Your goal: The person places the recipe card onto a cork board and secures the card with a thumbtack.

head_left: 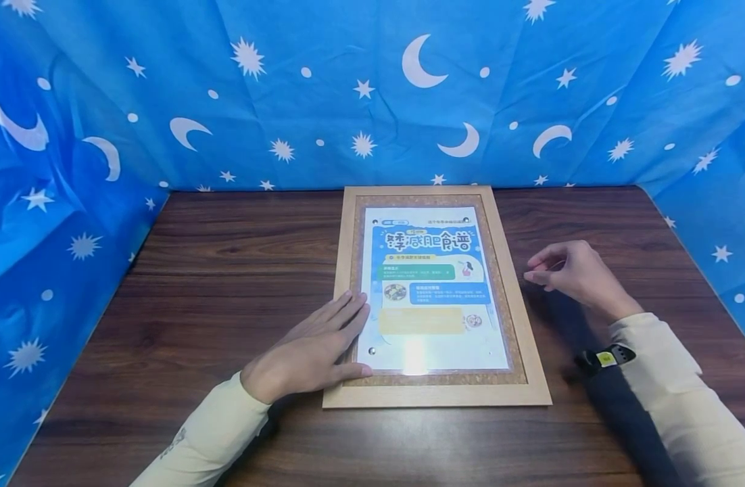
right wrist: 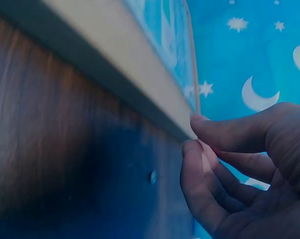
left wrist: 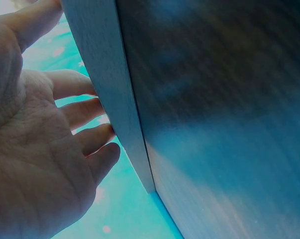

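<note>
A cork board in a light wooden frame [head_left: 437,396] lies on the table. On it is a printed blue and white sheet [head_left: 436,270] under a glossy clear cover, with Chinese text. Shiny round tacks [head_left: 375,222] show at its two upper corners and lower left. My left hand [head_left: 311,348] rests with extended fingers on the frame's left side and lower left corner. Right of the frame, my right hand [head_left: 576,274] hovers with bent fingers, thumb and index tips slightly apart, nothing visible between them. In the right wrist view a small shiny piece [right wrist: 152,176] shows on the tabletop near those fingers.
The dark wood-grain table [head_left: 226,270] extends on both sides of the frame. A blue curtain [head_left: 336,81] with white moons and stars hangs behind and at both sides. The right wrist wears a dark band [head_left: 604,358]. Bright glare covers the sheet's lower part.
</note>
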### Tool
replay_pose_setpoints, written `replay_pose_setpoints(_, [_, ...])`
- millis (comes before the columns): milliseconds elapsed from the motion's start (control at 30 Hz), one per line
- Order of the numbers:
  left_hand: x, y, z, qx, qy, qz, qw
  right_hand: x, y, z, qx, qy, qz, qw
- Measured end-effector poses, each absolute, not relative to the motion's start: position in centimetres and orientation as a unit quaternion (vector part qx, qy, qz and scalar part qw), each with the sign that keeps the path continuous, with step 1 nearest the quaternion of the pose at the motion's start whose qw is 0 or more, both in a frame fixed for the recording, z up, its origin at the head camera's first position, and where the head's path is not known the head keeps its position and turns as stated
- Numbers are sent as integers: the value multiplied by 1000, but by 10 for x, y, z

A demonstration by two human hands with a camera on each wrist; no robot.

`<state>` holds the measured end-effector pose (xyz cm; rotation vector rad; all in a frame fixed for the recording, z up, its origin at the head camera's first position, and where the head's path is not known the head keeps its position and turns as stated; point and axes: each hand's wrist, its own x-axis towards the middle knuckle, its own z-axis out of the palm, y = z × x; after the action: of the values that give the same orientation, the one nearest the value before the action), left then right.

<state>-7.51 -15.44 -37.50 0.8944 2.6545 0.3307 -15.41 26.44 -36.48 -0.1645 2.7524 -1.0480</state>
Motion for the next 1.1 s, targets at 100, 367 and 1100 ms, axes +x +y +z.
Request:
replay_pose_setpoints(100, [-75,-155,-376,312,929,119,161,-157,271,-370,-38,930,-352,94])
replay_pose_setpoints(367, [-75,-154,-375,308,930,118,162,-163,278,-379,43,919,-374,118])
replay_pose_setpoints(1100, [-75,-154,-377,310,930,115,163,-172,280,-392,48,922,-369,105])
